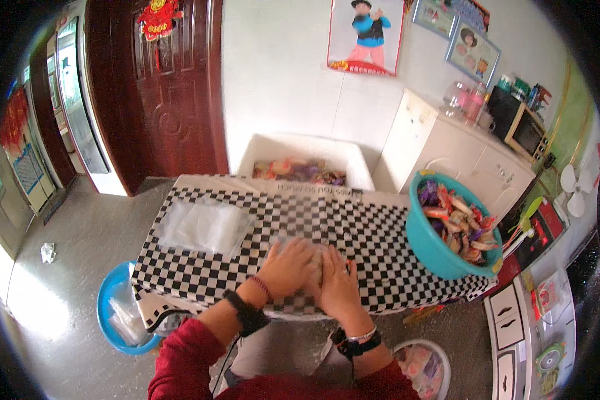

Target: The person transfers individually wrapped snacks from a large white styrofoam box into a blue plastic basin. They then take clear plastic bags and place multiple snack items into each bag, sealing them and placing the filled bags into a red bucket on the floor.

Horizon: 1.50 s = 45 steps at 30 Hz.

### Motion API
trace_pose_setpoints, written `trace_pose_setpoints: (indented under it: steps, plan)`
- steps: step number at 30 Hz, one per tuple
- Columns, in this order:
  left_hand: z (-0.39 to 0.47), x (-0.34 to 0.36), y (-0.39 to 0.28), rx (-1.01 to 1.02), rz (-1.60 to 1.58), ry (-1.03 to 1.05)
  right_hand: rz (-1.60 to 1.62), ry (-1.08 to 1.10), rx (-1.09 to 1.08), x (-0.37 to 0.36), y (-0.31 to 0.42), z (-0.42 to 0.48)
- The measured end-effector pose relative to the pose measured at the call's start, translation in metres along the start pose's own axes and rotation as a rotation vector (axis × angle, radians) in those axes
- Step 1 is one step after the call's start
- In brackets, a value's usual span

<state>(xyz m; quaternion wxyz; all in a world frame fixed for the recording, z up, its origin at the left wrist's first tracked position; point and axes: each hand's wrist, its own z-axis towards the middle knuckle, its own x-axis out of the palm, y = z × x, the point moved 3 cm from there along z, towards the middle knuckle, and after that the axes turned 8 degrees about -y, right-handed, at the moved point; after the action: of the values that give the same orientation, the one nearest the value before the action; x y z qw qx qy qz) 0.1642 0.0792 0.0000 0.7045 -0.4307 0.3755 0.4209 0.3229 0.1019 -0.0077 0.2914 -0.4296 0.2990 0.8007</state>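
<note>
At the near middle of a table with a black-and-white checked cloth (380,240), my left hand (291,267) and my right hand (337,285) are close together. Between and under them is a clear plastic bag (316,280), blurred and mostly covered by my fingers. What the bag holds is hard to make out; a bit of orange shows beside my right fingers. Left of my hands lies a flat stack of clear plastic bags (205,227). On the table's right end stands a teal plastic basin (425,250) heaped with wrapped snacks (457,220).
A white foam box (305,145) with more wrapped packets stands beyond the table. A blue basin (107,310) with plastic bags is on the floor at left. Near my right side is a white bucket (445,367) holding packets. A white cabinet (455,145) stands at the back right.
</note>
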Motion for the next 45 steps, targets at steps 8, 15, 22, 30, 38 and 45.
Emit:
trace_pose_setpoints:
  steps: [8,15,22,30,38,45]
  plan:
    - [-0.001,0.005,0.029,0.118,0.062,-0.134,0.013,0.02,0.059,0.005,-0.005,-0.003]
    - [-0.008,0.005,0.044,0.032,0.151,-0.089,0.009,0.0,0.068,0.003,-0.008,-0.007]
    - [-0.022,-0.005,0.056,-0.023,0.034,-0.127,0.015,-0.101,0.102,-0.003,-0.022,-0.025]
    - [-0.054,-0.013,-0.046,0.152,-0.033,-0.25,0.244,-0.349,0.152,-0.023,-0.031,-0.049]
    - [-0.037,0.013,-0.08,0.107,-0.057,-0.116,0.38,-0.319,0.202,-0.029,-0.04,-0.063]
    - [-0.036,0.018,-0.078,0.175,-0.057,-0.15,0.44,-0.265,0.194,-0.03,-0.043,-0.068]
